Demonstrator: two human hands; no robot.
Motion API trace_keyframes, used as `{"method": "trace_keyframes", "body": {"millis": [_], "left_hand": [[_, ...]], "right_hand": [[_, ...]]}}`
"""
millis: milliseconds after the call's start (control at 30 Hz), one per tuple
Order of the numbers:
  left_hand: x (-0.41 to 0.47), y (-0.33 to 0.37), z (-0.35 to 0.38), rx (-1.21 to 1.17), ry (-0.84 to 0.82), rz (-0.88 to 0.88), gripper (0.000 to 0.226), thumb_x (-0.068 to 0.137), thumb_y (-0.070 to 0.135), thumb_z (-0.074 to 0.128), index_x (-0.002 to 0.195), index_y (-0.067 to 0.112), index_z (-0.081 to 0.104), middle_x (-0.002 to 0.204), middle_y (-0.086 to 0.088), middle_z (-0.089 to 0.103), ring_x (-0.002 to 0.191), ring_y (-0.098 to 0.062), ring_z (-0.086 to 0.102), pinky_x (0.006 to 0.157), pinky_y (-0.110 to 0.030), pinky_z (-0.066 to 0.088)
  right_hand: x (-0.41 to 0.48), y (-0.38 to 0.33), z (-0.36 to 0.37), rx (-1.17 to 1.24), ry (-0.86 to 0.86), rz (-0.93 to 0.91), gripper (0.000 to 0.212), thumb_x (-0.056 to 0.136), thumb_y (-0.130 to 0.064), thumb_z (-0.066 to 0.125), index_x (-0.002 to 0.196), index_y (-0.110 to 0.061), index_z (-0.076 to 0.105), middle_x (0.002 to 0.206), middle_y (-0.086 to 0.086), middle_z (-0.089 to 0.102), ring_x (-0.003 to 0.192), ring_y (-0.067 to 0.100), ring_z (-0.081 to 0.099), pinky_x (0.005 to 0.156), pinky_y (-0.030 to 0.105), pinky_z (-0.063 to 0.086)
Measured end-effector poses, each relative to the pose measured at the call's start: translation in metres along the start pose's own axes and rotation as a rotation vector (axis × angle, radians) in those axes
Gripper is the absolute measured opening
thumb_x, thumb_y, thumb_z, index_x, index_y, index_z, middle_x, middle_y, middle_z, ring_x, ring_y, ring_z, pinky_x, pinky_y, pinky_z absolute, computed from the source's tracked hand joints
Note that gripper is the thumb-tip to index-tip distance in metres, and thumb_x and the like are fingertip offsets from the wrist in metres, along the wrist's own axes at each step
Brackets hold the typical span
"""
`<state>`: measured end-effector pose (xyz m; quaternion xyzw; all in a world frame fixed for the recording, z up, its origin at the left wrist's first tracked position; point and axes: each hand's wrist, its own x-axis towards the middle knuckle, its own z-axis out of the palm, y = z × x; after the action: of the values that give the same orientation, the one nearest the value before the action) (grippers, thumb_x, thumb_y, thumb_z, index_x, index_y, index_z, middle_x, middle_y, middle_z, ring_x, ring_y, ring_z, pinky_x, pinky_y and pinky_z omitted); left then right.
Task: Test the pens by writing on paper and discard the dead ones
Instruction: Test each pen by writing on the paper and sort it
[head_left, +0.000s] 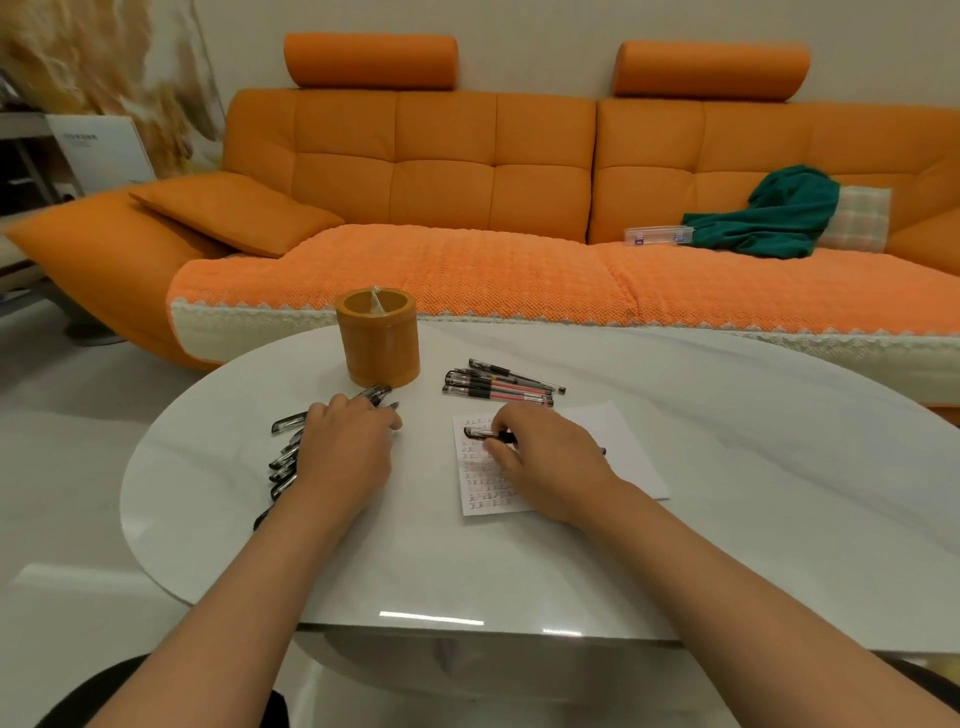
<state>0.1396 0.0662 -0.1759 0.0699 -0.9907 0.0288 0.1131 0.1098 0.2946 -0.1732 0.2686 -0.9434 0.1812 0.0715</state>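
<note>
My left hand (345, 447) lies over a pile of pens (284, 462) and hides most of their length; whether its fingers grip one cannot be told. My right hand (540, 457) covers the barrel of the pen (475, 432) it pinches and part of the sheet of paper (639, 467). The written marks (485, 488) are too small to read, as is the print on the white box (98, 150). The sofa (441, 171) is cut off by the right edge.

We sit at a white table (727, 467) with a rounded far edge. An orange pot (377, 340) stands upright on it near that edge. Just right of the pot lies a row of pens (498, 387), side by side. A heap of pens (283, 462) lies on the left. A written-on sheet of paper (628, 467) lies on the right, with one pen (475, 434) over its upper part.
</note>
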Motion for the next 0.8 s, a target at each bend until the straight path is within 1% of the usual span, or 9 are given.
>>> {"method": "trace_keyframes", "body": {"millis": [33,100,200,300,367,467,533,667,800], "left_hand": [[0.000,0.000,0.000,0.005,0.015,0.008,0.033,0.099,0.025,0.051,0.128,0.040,0.058,0.125,0.006,0.061,0.113,-0.020,0.050,0.093,-0.034,0.032],[0.000,0.000,0.000,-0.035,0.027,0.023,0.032,0.099,0.022,0.052,0.126,0.038,0.060,0.118,0.007,0.063,0.109,-0.019,0.052,0.091,-0.033,0.034],[0.001,0.002,-0.001,-0.165,-0.018,0.059,0.036,0.097,0.015,0.055,0.127,0.035,0.061,0.117,0.005,0.064,0.110,-0.018,0.056,0.092,-0.033,0.046],[0.000,0.003,-0.002,-0.301,-0.112,0.110,0.042,0.095,0.009,0.054,0.130,0.033,0.059,0.122,0.004,0.059,0.114,-0.017,0.054,0.092,-0.035,0.051],[-0.001,0.003,-0.003,-0.327,-0.145,0.134,0.044,0.095,0.011,0.054,0.135,0.030,0.055,0.127,0.004,0.055,0.119,-0.016,0.050,0.094,-0.034,0.049],[0.000,0.001,-0.005,-0.329,-0.156,0.107,0.043,0.095,0.016,0.053,0.137,0.027,0.052,0.132,0.003,0.052,0.123,-0.017,0.048,0.097,-0.035,0.047],[0.000,-0.001,-0.007,-0.309,-0.210,0.093,0.039,0.095,0.017,0.053,0.133,0.026,0.056,0.128,0.001,0.053,0.118,-0.019,0.051,0.098,-0.037,0.048],[0.001,-0.001,-0.013,-0.286,-0.281,0.114,0.037,0.093,0.012,0.053,0.124,0.028,0.064,0.116,0.000,0.056,0.106,-0.019,0.056,0.093,-0.037,0.053],[0.001,-0.003,-0.014,-0.336,-0.270,0.114,0.038,0.092,0.011,0.052,0.121,0.032,0.065,0.115,0.004,0.062,0.105,-0.018,0.059,0.089,-0.037,0.054]], "right_hand": [[0.002,0.002,0.002,0.026,-0.005,-0.003,0.019,0.100,-0.025,0.047,0.116,-0.022,0.057,0.115,-0.003,0.055,0.105,0.019,0.052,0.082,0.038,0.046],[0.006,0.005,0.005,0.048,-0.017,-0.009,0.037,0.094,-0.003,0.044,0.125,-0.018,0.058,0.122,0.001,0.048,0.113,0.021,0.047,0.088,0.039,0.048],[0.012,0.008,0.006,0.025,0.036,0.000,0.050,0.092,0.008,0.045,0.134,-0.016,0.058,0.122,0.003,0.047,0.117,0.022,0.045,0.093,0.036,0.047],[0.018,0.010,0.008,-0.005,0.081,0.034,0.051,0.094,0.003,0.050,0.140,-0.020,0.055,0.126,0.001,0.051,0.120,0.023,0.047,0.096,0.037,0.047],[0.022,0.011,0.009,-0.047,0.106,0.040,0.044,0.095,-0.003,0.054,0.135,-0.023,0.059,0.128,-0.001,0.057,0.120,0.021,0.050,0.099,0.038,0.046],[0.036,0.013,0.011,-0.093,0.133,0.026,0.032,0.097,-0.009,0.057,0.125,-0.021,0.066,0.120,-0.001,0.064,0.113,0.021,0.053,0.094,0.031,0.044],[0.047,0.015,0.014,-0.076,0.138,0.040,0.030,0.097,-0.010,0.056,0.124,-0.019,0.068,0.116,0.000,0.066,0.112,0.023,0.052,0.091,0.030,0.043],[0.069,0.015,0.021,-0.028,0.127,0.060,0.029,0.098,-0.009,0.057,0.123,-0.015,0.070,0.115,0.004,0.062,0.113,0.025,0.052,0.091,0.034,0.045],[0.085,0.014,0.024,-0.147,0.084,0.029,0.030,0.097,-0.020,0.060,0.125,-0.024,0.069,0.112,0.002,0.064,0.107,0.026,0.053,0.088,0.035,0.041]]}}
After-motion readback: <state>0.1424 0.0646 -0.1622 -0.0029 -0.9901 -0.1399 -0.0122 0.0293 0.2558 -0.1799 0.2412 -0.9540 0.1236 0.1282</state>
